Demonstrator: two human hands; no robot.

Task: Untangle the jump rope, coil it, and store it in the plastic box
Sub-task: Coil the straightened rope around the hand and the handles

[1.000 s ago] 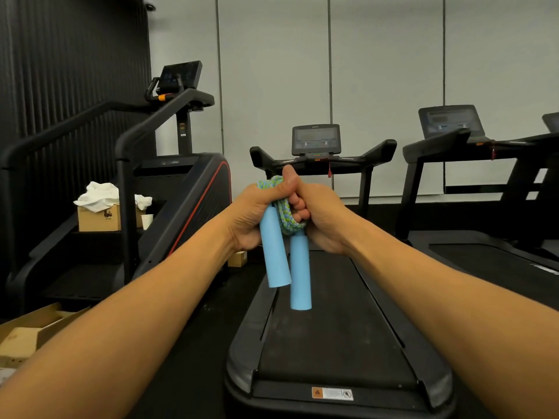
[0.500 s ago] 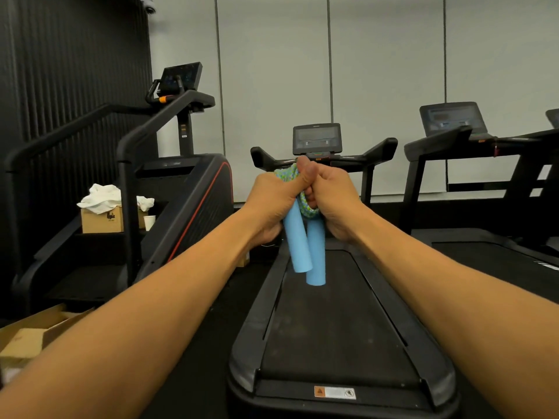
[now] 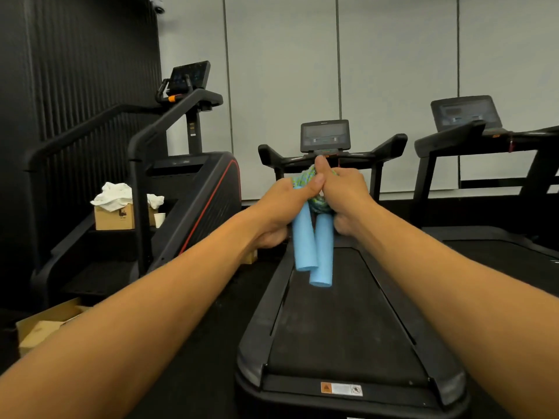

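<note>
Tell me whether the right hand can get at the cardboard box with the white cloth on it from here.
Probably not: the right hand grips the jump rope, and the cardboard box sits far left on the stair machine.

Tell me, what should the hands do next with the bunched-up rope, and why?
Probably tuck the rope end in. Both hands, left hand and right hand, grip the green-blue rope bundled above two blue handles. No plastic box is in view yet.

- Jump rope point(image 3: 314, 204): green-blue braided cord, bunched in a tight wad, held up in the air above the near treadmill's belt point(image 3: 341, 322).
- Two light blue foam handles point(image 3: 305, 237) hang side by side below the wad, ends down, touching.
</note>
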